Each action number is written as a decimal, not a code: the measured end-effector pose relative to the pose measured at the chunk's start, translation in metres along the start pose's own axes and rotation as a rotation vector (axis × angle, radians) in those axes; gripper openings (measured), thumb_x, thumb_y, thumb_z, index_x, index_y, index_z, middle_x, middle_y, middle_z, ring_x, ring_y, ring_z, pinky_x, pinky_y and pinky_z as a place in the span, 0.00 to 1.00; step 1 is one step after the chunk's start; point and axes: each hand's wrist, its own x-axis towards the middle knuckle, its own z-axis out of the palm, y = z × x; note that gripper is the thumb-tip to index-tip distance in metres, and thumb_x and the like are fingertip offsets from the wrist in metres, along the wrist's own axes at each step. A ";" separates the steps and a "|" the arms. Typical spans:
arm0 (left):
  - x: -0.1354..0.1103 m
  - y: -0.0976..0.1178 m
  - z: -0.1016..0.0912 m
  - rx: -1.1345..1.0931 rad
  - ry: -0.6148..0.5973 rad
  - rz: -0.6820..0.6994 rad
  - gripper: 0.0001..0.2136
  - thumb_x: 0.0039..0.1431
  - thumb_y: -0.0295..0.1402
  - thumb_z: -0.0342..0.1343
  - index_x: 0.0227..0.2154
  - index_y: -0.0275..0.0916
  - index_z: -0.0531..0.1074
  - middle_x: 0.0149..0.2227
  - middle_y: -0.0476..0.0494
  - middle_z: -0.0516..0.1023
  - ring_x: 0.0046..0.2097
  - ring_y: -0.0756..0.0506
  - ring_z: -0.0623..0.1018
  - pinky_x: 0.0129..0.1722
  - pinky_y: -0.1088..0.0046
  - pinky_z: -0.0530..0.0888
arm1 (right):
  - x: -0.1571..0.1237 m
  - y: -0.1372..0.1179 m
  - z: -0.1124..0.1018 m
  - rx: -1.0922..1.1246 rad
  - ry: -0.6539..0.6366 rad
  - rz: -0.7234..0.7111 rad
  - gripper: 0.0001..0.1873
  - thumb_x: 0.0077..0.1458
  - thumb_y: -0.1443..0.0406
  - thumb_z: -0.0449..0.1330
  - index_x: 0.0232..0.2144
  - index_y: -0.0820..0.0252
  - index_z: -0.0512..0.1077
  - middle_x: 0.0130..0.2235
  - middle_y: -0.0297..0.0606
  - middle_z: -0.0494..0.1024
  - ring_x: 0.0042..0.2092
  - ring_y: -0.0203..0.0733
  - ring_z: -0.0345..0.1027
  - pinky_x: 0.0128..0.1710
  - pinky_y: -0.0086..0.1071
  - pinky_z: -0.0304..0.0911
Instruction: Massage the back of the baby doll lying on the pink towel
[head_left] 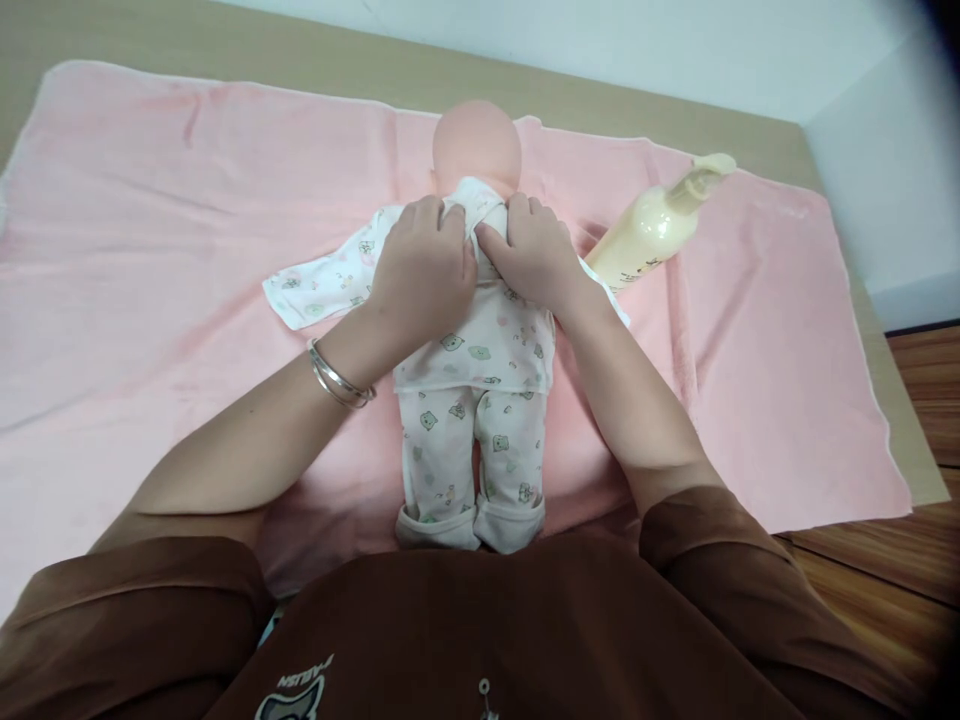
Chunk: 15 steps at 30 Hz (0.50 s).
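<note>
A bald baby doll (477,150) lies with its head away from me and no face showing. It wears a white long-sleeved shirt (487,335) and matching trousers (439,440) with small printed animals. My left hand (429,258) is closed over the doll's left-side shoulder as I see it, fingers bent over the top and thumb along the upper back. On the other shoulder, my right hand (534,250) is closed in the same way, its thumb pointing inward. The shirt is bunched at the neck between my hands. My palms hide the cloth beneath them.
A pink blanket (187,270) lies under the doll on a wooden table (637,88). To the right, a pale yellow pump bottle (646,232) lies tilted on the blanket near the doll's sleeve. A white wall (675,50) stands behind the table.
</note>
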 end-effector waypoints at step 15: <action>0.012 -0.023 0.014 -0.307 0.005 -0.032 0.20 0.75 0.50 0.38 0.42 0.45 0.71 0.45 0.33 0.74 0.57 0.26 0.69 0.63 0.33 0.63 | -0.036 -0.026 -0.008 -0.103 0.019 -0.137 0.23 0.74 0.60 0.43 0.51 0.67 0.73 0.58 0.58 0.77 0.67 0.66 0.68 0.72 0.59 0.64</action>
